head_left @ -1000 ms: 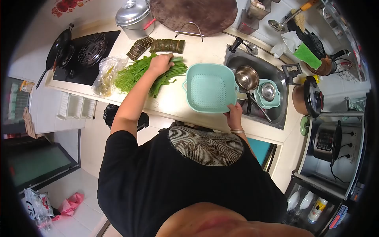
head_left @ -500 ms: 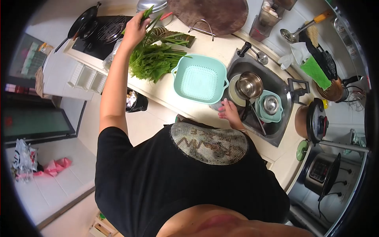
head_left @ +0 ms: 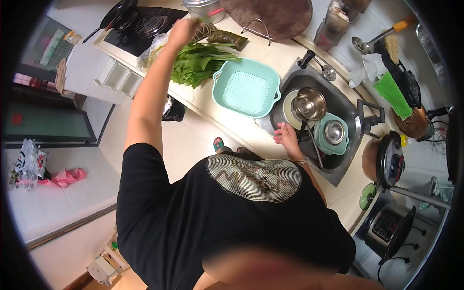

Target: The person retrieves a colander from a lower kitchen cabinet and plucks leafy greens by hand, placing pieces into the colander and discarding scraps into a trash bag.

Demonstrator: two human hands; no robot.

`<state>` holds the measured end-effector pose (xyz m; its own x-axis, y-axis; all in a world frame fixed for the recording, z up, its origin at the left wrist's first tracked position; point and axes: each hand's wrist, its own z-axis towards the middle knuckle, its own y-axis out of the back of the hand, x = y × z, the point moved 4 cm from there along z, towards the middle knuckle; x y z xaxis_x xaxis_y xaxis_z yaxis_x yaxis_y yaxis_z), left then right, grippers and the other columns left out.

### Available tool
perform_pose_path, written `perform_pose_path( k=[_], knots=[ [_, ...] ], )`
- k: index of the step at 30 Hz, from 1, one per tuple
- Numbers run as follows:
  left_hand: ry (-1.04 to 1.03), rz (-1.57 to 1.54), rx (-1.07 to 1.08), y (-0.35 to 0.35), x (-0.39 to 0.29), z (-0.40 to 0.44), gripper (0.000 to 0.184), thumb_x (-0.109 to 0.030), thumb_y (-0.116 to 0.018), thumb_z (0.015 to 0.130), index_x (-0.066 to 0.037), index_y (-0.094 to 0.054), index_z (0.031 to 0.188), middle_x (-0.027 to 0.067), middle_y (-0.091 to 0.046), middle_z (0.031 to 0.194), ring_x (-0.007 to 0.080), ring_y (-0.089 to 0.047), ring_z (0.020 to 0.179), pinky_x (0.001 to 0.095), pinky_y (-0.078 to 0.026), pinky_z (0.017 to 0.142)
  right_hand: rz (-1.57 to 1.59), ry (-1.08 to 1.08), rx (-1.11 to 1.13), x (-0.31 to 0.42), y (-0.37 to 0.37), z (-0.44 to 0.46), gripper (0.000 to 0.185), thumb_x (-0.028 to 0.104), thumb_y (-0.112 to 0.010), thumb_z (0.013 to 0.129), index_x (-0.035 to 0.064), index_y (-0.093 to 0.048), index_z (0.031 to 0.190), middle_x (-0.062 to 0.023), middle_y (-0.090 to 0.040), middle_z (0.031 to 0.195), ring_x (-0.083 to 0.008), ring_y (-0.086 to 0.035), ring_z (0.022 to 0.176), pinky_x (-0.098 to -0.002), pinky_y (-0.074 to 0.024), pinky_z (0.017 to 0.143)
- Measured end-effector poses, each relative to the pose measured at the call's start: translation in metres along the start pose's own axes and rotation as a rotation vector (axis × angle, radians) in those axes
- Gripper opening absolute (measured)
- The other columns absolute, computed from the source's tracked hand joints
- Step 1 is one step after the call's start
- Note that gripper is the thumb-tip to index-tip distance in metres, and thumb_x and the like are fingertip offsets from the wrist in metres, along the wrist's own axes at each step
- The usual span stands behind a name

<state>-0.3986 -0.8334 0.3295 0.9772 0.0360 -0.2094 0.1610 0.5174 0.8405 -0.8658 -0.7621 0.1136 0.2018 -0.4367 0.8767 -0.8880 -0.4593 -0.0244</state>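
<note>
My left hand [head_left: 184, 33] is stretched over the far counter, fingers closed at the tips, slightly blurred. A bit of green shows at the fingertips, too small to name. Just beyond lies a thing with a red handle [head_left: 215, 12]. Below the hand, a pile of leafy greens [head_left: 203, 63] lies on the counter against a pale turquoise colander [head_left: 245, 89], whose inside shows bare. A dark green patterned thing [head_left: 228, 38] rests behind the greens. My right hand [head_left: 287, 136] is open, fingers apart, at the counter's front edge beside the sink, holding nothing.
The sink [head_left: 333, 166] holds a steel pot [head_left: 310, 103], a turquoise basket [head_left: 342, 144] and a steel bowl [head_left: 334, 131]. A round chopping board [head_left: 270, 17] leans at the back. A stove [head_left: 145, 31] is far left; a lidded brown pot [head_left: 374, 159] stands right of the sink.
The view has shifted. The long green stalks seen at my left hand now lie in a more compact pile, uncovering more of the dark green patterned thing. My right hand stays open by the sink.
</note>
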Motion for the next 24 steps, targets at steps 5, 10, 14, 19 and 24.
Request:
perform_pose_path(
  k=[5, 10, 14, 19, 24],
  knots=[
    [0.238, -0.281, -0.181, 0.064, 0.029, 0.011, 0.038, -0.017, -0.05, 0.093, -0.008, -0.046, 0.13, 0.0179, -0.058, 0.118, 0.0239, -0.064, 0.086, 0.0305, -0.049, 0.079, -0.095, 0.112, 0.014, 0.009, -0.015, 0.0, 0.031, 0.029, -0.044, 0.096, 0.001, -0.053, 0.107, -0.0066, -0.06, 0.081, -0.0118, -0.059, 0.063, -0.0234, -0.0481, 0.056],
    [0.462, -0.54, -0.45, 0.106, 0.013, 0.01, 0.043, -0.022, -0.045, 0.095, 0.002, -0.04, 0.131, 0.0212, -0.051, 0.126, 0.0282, -0.061, 0.099, 0.0327, -0.046, 0.087, -0.153, 0.26, 0.099, 0.034, -0.05, 0.011, 0.026, 0.025, -0.048, 0.095, 0.0008, -0.054, 0.105, -0.0057, -0.059, 0.081, -0.0105, -0.058, 0.065, -0.0224, -0.048, 0.059],
    [0.404, -0.224, -0.636, 0.104, 0.039, 0.014, 0.05, -0.029, -0.039, 0.097, 0.005, -0.037, 0.133, 0.0231, -0.042, 0.135, 0.0312, -0.046, 0.121, 0.0355, -0.035, 0.101, -0.498, 0.83, 0.047, 0.116, -0.107, 0.013, 0.024, 0.019, -0.059, 0.087, 0.0002, -0.056, 0.102, -0.0151, -0.063, 0.092, -0.0298, -0.062, 0.084, -0.0345, -0.0483, 0.074],
    [0.506, -0.434, -0.613, 0.104, 0.003, 0.013, 0.055, -0.035, -0.036, 0.097, 0.005, -0.035, 0.134, 0.0237, -0.038, 0.137, 0.0327, -0.036, 0.129, 0.0361, -0.028, 0.107, -0.953, 1.183, -0.015, 0.21, -0.229, 0.059, 0.073, 0.041, -0.066, 0.079, 0.0006, -0.035, 0.133, -0.0191, -0.036, 0.138, -0.0364, -0.026, 0.132, -0.053, -0.0239, 0.104],
    [0.252, -0.907, -0.673, 0.114, 0.02, 0.031, 0.022, -0.025, -0.041, 0.098, -0.005, -0.051, 0.094, -0.0028, -0.046, 0.07, 0.0077, -0.043, 0.059, 0.0229, -0.038, 0.053, -1.242, 1.166, -0.058, 0.217, -0.315, 0.141, 0.076, 0.044, -0.055, 0.085, 0.0054, -0.022, 0.142, -0.0135, -0.026, 0.146, -0.0376, -0.019, 0.136, -0.0688, -0.0144, 0.101]
  ],
)
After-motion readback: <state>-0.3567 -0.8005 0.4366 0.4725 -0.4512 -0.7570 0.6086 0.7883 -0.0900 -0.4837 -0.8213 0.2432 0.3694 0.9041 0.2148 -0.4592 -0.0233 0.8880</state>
